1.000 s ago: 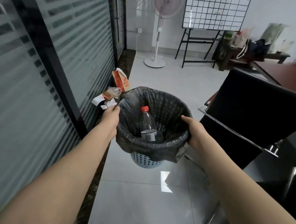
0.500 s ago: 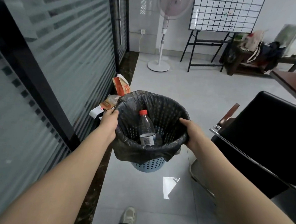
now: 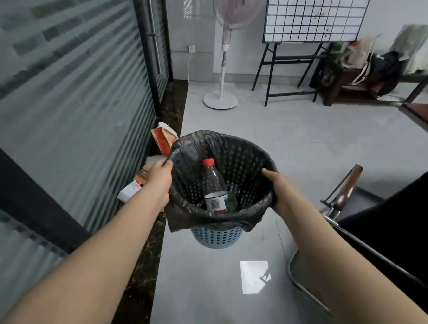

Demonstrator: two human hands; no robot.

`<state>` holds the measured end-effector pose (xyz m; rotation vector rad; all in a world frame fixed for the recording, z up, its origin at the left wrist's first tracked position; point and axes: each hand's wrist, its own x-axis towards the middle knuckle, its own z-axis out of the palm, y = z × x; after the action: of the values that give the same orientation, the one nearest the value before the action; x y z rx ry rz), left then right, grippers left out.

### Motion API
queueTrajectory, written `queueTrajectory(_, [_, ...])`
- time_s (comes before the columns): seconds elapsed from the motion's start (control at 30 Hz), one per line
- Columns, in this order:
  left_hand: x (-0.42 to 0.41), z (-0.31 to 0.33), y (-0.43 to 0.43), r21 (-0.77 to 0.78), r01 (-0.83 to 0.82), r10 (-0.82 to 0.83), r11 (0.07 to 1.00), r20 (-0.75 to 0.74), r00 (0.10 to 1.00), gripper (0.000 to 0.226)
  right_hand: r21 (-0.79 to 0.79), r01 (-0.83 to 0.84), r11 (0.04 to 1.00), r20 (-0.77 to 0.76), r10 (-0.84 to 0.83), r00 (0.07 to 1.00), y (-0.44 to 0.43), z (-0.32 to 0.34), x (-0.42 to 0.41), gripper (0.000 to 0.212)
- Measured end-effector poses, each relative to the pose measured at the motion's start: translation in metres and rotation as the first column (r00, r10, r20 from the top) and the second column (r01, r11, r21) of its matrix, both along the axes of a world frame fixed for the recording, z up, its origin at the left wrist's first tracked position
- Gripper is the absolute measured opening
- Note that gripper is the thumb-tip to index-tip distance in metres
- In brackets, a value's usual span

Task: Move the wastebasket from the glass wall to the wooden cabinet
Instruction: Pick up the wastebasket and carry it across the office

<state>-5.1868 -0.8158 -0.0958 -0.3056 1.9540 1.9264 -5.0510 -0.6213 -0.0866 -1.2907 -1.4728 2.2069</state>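
The wastebasket (image 3: 217,237) is a pale blue perforated bin lined with a black bag, held up above the grey floor. My left hand (image 3: 158,181) grips its left rim and my right hand (image 3: 278,191) grips its right rim. Inside stands a clear plastic bottle (image 3: 214,187) with a red cap. The frosted glass wall (image 3: 70,78) runs along my left side. No wooden cabinet shows clearly in this view.
Cartons and paper litter (image 3: 163,138) lie on the dark floor strip beside the glass. A black chair (image 3: 392,222) with a wooden armrest stands close on my right. A pedestal fan (image 3: 224,62), a grid board on an easel (image 3: 314,17) and a cluttered bench (image 3: 378,71) stand at the far wall.
The view has drawn back from the chair, which now sits farther right. The basket stays gripped in both hands and has shifted slightly away from the glass wall.
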Motion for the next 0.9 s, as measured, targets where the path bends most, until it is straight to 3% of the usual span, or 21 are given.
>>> queueTrajectory(0.23, [-0.082,-0.006,0.067,-0.007,0.029,-0.029,1.000,0.003,1.000,0.038,-0.019,0.012,1.000,-0.027,-0.013,1.000,0.065,-0.001,-0.077,0.025])
queueTrajectory(0.4, [-0.141,-0.007,0.122,-0.015,0.022,-0.022,1.000,-0.004,1.000,0.038,-0.024,0.021,0.999,-0.020,-0.022,1.000,0.119,-0.003,-0.134,0.038])
queueTrajectory(0.9, [-0.315,-0.013,0.259,-0.063,0.065,-0.068,0.996,-0.041,0.997,0.037,-0.043,0.056,0.997,-0.040,-0.058,0.998,0.241,-0.004,-0.298,0.035])
